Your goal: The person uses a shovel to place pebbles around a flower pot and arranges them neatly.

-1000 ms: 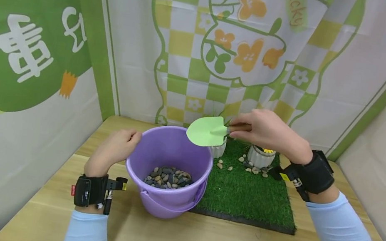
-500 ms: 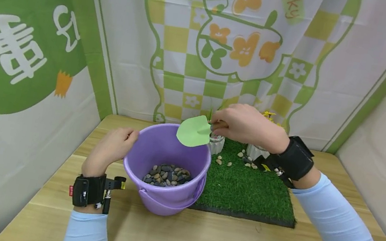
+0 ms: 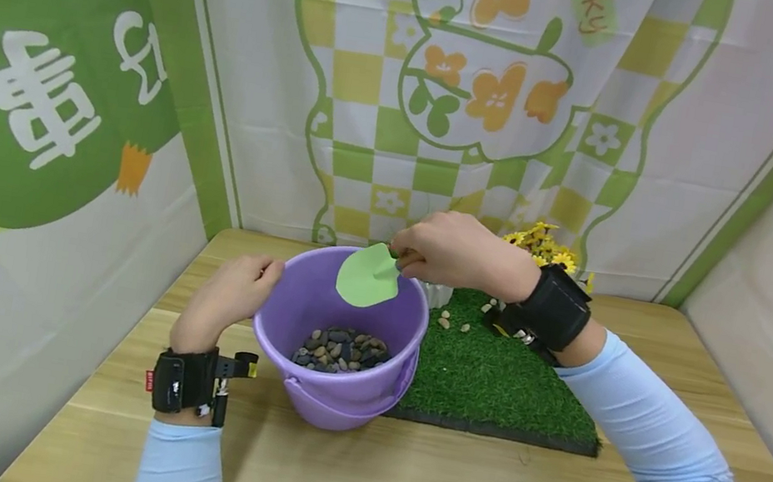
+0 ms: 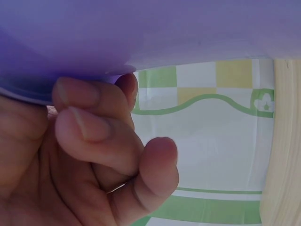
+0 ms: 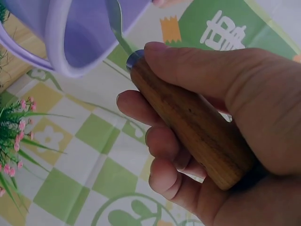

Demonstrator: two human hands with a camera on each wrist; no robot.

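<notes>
At the bucket [image 3: 304,304], gripping its rim [image 3: 334,382] with left hand [image 3: 229,296]; holding trowel [image 3: 367,277] by its handle [image 5: 190,127] in right hand [image 3: 460,254], now farther over pebbles [image 3: 342,350], seemingly nearer scooping.

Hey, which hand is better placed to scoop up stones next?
Probably the right hand: it holds the trowel at the mouth of the bucket. The left hand grips the bucket and seems better suited to steadying it.

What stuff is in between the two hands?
In the head view, the open top of the purple bucket and the green shovel blade lie between the left hand and right hand. The blade is nearer the right hand.
</notes>
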